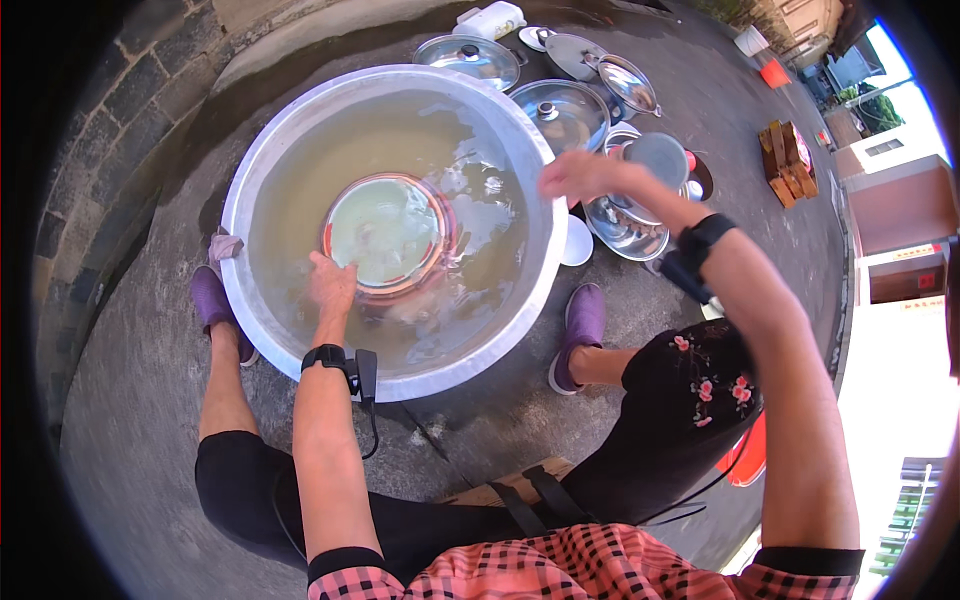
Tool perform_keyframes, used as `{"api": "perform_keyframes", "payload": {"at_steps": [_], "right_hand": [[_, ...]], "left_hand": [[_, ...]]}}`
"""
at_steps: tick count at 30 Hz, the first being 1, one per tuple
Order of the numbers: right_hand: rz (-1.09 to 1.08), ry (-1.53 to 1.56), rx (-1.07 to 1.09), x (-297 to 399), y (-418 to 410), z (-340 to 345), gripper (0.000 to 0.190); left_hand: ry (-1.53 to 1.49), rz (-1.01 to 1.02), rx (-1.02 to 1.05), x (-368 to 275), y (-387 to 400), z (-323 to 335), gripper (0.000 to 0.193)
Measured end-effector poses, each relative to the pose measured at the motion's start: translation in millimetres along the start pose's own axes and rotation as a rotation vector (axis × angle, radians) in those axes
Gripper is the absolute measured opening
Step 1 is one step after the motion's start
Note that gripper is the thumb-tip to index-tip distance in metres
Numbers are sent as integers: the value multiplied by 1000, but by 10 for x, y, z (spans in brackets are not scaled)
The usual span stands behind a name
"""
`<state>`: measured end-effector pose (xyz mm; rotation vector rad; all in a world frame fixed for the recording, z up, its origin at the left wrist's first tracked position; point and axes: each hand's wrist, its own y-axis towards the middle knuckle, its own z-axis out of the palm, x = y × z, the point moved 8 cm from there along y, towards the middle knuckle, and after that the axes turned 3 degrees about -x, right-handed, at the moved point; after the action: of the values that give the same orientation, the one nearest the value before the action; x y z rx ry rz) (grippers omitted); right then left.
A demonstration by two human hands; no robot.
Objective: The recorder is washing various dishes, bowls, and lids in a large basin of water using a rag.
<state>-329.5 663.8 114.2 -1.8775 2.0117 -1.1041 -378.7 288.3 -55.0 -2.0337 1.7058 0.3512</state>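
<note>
A wide metal basin (544, 300) of cloudy water stands on the ground between my feet. My left hand (332, 283) is at the near-left edge of a pale round dish (382, 232) with red marks round its rim, and its fingers grip that rim. The dish lies in the water, and reddish rims show around and beneath it, too blurred by the water to tell apart. Over the basin's right rim is my right hand (581, 176), blurred, with its fingers bent downward. I cannot tell whether anything is in it.
Right of the basin are a glass lid (566, 116), a stacked grey pot (656, 157) and a white bowl (576, 241). Behind it lie another glass lid (469, 64) and a white plastic jug (491, 20). A cloth (225, 246) hangs on the left rim. A stone wall (142, 82) rises at left.
</note>
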Motion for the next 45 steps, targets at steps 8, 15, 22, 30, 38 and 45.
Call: {"api": "perform_keyframes", "payload": {"at_steps": [8,15,22,30,38,45], "right_hand": [[-267,-429,294,1167,681,2403,55],[-329,-356,80,1023,927,2565,38],[-75,1113,480,761,628,1579,22],[1,471,-329,813,1209,1389,31],[38,718,-631,1402,1750,1690,34],[-257,1084,30,1979,1632,1928,34]], "left_hand": [[85,118,-13,-68,177,8,34],[135,246,-115,-244,136,-202,21],[-313,99,15,-292,-54,-432,22],[-643,2,79,-171,-280,-290,18],[-733,-124,235,-152,-196,-145,15],[-751,-1,211,-41,-209,-162,16]]}}
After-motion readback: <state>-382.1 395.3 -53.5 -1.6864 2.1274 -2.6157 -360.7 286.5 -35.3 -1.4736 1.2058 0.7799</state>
